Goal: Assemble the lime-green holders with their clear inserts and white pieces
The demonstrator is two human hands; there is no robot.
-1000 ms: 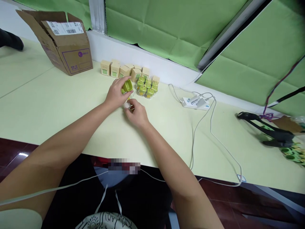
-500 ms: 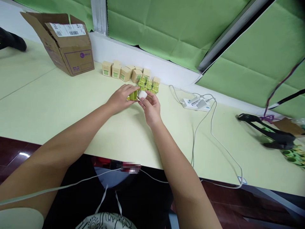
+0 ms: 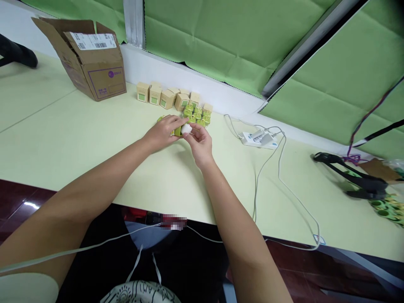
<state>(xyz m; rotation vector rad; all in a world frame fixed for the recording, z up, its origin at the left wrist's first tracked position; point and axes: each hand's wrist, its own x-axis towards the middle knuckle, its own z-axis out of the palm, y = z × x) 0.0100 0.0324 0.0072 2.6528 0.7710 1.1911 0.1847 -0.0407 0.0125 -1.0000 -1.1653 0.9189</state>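
Note:
My left hand [image 3: 162, 132] is closed around a small yellow-green case [image 3: 178, 131], its fingers covering much of it. A small white rounded block [image 3: 186, 128] is pinched by my right hand [image 3: 201, 144] between thumb and fingers. The block sits at the right-hand, open side of the case; how far it is inside I cannot tell. Just behind my fingers stands a cluster of similar green cases [image 3: 197, 113] with rings on top. Another bit of green shows behind my left hand, mostly hidden.
Several small kraft boxes [image 3: 168, 98] line the wall behind the green cases. A large open carton [image 3: 107, 82] stands at the back left. To the right lie a power strip [image 3: 259, 140] with white cables and a black frame-like object [image 3: 353, 176] beside more green pieces [image 3: 386, 210].
The white block has moved slightly left and down, closer against the green case. My left hand has shifted over the case, covering more of it. The view has moved slightly.

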